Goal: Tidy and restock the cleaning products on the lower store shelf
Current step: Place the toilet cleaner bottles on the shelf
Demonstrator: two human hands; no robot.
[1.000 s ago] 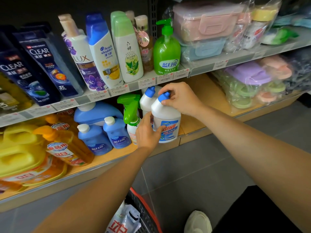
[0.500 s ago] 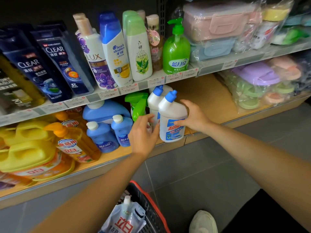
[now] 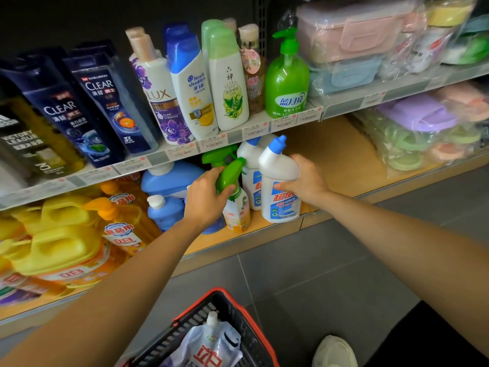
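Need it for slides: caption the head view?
Left hand grips a green spray bottle while right hand holds the front white bottle on lower shelf.

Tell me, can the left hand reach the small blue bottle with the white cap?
Probably yes: the left hand must first release the green spray bottle; the blue bottle stands beside it, unblocked.

- Your head-worn wide-angle camera looks forward and down onto the tan wooden lower shelf, near enough to read the bottle labels.
- At the near edge it takes in the grey tiled floor and the red-rimmed black plastic basket.
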